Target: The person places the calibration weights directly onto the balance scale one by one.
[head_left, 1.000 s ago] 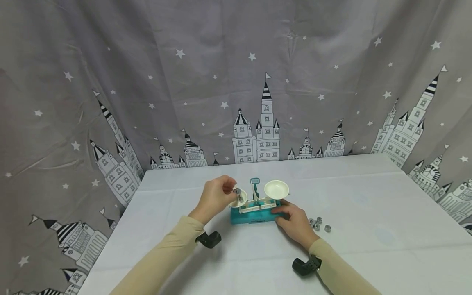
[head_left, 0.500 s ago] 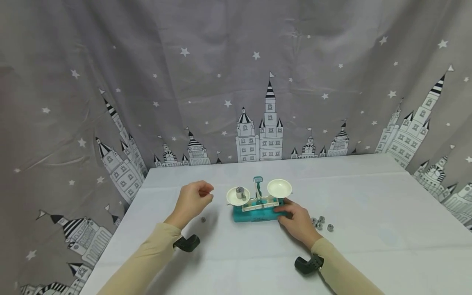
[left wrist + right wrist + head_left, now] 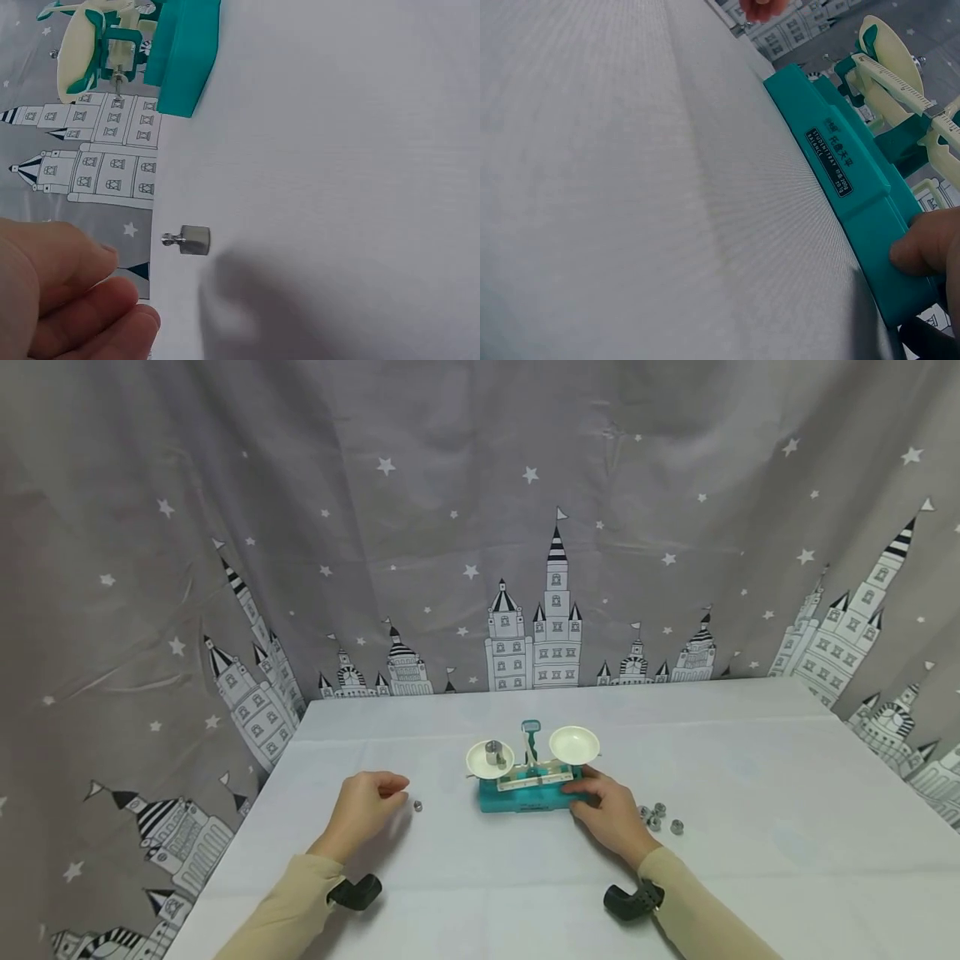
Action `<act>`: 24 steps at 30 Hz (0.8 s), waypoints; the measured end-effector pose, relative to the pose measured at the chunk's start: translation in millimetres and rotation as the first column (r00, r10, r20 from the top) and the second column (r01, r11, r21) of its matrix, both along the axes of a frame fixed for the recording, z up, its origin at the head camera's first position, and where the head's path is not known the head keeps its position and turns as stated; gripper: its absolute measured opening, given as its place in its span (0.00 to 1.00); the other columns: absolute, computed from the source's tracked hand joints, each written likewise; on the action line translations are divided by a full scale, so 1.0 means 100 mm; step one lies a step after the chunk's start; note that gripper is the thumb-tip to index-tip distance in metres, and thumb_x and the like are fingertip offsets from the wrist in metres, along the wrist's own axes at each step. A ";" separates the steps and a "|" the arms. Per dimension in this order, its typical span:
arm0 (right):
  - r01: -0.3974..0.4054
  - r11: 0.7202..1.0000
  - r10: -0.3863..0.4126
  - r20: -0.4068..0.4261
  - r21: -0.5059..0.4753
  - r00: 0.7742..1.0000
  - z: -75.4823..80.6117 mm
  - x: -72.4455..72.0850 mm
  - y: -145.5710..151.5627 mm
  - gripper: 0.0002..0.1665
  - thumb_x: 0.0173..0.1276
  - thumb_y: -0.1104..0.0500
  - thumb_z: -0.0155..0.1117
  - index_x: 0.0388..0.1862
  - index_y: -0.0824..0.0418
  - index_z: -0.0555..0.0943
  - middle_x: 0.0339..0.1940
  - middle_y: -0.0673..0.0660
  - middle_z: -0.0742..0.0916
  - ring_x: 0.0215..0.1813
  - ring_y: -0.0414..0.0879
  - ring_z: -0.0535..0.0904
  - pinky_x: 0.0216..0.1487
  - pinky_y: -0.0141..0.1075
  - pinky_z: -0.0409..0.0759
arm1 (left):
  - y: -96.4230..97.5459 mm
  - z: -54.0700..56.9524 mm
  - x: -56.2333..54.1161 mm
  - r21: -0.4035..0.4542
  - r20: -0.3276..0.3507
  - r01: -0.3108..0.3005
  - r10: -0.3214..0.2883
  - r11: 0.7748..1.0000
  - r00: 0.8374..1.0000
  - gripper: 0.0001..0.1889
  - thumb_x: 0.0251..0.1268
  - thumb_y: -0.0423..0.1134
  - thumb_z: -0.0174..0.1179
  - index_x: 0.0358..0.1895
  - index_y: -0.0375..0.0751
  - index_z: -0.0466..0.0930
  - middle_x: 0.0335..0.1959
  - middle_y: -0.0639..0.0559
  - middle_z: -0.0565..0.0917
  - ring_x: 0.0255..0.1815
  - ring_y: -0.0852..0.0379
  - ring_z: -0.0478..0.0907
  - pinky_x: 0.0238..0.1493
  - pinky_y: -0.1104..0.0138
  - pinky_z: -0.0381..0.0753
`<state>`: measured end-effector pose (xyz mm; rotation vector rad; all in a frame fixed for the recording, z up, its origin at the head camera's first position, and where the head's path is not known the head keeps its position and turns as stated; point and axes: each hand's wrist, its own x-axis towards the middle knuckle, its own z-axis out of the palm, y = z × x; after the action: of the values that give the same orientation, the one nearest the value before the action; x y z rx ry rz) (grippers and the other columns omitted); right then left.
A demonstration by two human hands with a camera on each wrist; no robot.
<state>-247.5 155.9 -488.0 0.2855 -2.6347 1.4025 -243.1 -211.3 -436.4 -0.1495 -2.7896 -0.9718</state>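
Observation:
A teal tray balance (image 3: 525, 797) stands mid-table. Its left pan (image 3: 477, 767) carries a larger metal weight (image 3: 492, 752) with a smaller one against it, and sits lower than the bare cream right pan (image 3: 575, 745). My right hand (image 3: 611, 814) grips the right end of the base; in the right wrist view the thumb (image 3: 922, 246) presses its front. To the left, my left hand (image 3: 363, 810) holds nothing, its fingers loosely bent beside a small knobbed metal weight (image 3: 195, 240). A small gap separates fingers and weight.
Several small metal weights (image 3: 655, 823) lie in a cluster right of my right hand, with one (image 3: 677, 827) slightly apart. A white cloth (image 3: 495, 893) covers the table. Behind it hangs a grey curtain (image 3: 420, 552) printed with castles.
My left hand has let go of a weight in the left pan, drawn back left and come down beside the small weight on the table. The right hand has stayed on the base.

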 end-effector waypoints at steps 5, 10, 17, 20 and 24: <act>0.004 1.000 -0.004 0.004 -0.001 1.000 -0.01 -0.01 0.00 0.12 0.62 0.68 0.66 0.43 0.60 0.89 0.73 0.69 0.76 0.76 0.68 0.69 0.77 0.61 0.66 | 0.00 -0.08 0.03 0.007 -0.008 -0.005 0.005 1.000 1.000 0.09 0.60 0.28 0.65 0.42 0.34 0.90 0.40 0.42 0.92 0.41 0.48 0.88 0.47 0.57 0.87; 0.008 1.000 -0.008 0.012 0.006 1.000 -0.02 -0.01 0.00 0.13 0.62 0.68 0.65 0.44 0.59 0.89 0.73 0.69 0.76 0.76 0.68 0.68 0.77 0.61 0.66 | 0.01 -0.14 0.03 0.015 -0.016 -0.010 0.010 1.000 1.000 0.08 0.59 0.28 0.66 0.40 0.36 0.90 0.37 0.44 0.92 0.37 0.52 0.87 0.41 0.65 0.85; 0.001 1.000 -0.001 0.008 -0.011 1.000 -0.03 -0.01 0.01 0.13 0.62 0.68 0.65 0.43 0.60 0.89 0.74 0.69 0.75 0.76 0.68 0.68 0.77 0.60 0.66 | 0.05 -0.19 0.02 0.022 -0.025 0.004 -0.004 1.000 1.000 0.07 0.57 0.26 0.67 0.36 0.38 0.90 0.34 0.46 0.91 0.34 0.57 0.84 0.36 0.71 0.81; 0.002 1.000 -0.002 0.008 -0.009 1.000 -0.03 -0.01 0.01 0.13 0.62 0.68 0.65 0.43 0.60 0.89 0.74 0.69 0.75 0.76 0.68 0.68 0.77 0.60 0.66 | 0.07 -0.20 0.02 0.025 -0.023 0.012 -0.012 1.000 1.000 0.07 0.56 0.25 0.67 0.36 0.38 0.90 0.34 0.46 0.91 0.33 0.58 0.84 0.34 0.71 0.81; 0.005 1.000 -0.005 0.011 -0.010 1.000 -0.03 -0.01 0.00 0.13 0.62 0.68 0.65 0.44 0.60 0.89 0.74 0.69 0.75 0.77 0.68 0.68 0.77 0.61 0.66 | 0.10 -0.21 0.01 0.016 -0.024 0.016 -0.016 1.000 1.000 0.07 0.56 0.25 0.66 0.36 0.37 0.90 0.34 0.46 0.91 0.33 0.58 0.85 0.33 0.72 0.81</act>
<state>-248.4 156.1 -490.7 0.2706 -2.6343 1.4197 -241.7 -201.4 -457.8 -0.1797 -2.7624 -0.9902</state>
